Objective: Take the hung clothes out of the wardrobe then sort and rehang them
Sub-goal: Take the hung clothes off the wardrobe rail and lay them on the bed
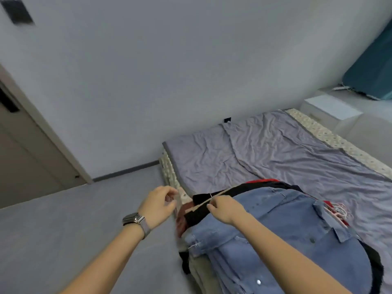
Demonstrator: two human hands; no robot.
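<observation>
The pile of clothes (275, 225) lies on the near end of the bed (286, 149), just in front of me, with a blue denim shirt (286, 230) spread on top. Under the shirt I see a black garment (203, 209) at the pile's left end and a strip of red cloth (263, 181) along its far edge. A pale wooden hanger bar (212, 198) runs aslant across the black garment. My right hand (224, 209) rests on the denim at that end, fingertips curled and pinching at the bar where a thin wire hook (210, 195) rises from it. My left hand (159, 204) hovers off the bed's edge, just left of the pile and apart from it, fingers curled loosely toward the thumb; whether they hold anything small I cannot tell, the blur hides it. A watch (133, 218) with a mesh band sits on that wrist. At the right of the pile lie a few pink and white hangers (339, 211), tucked against the shirt's collar. The bed wears a creased grey-lilac sheet, with a patterned mattress edge showing. Beyond lie the grey floor (84, 219), the grey wall, a door (31, 145) at the left, and a white nightstand (331, 107) with a teal cushion (373, 71) at the far right.
</observation>
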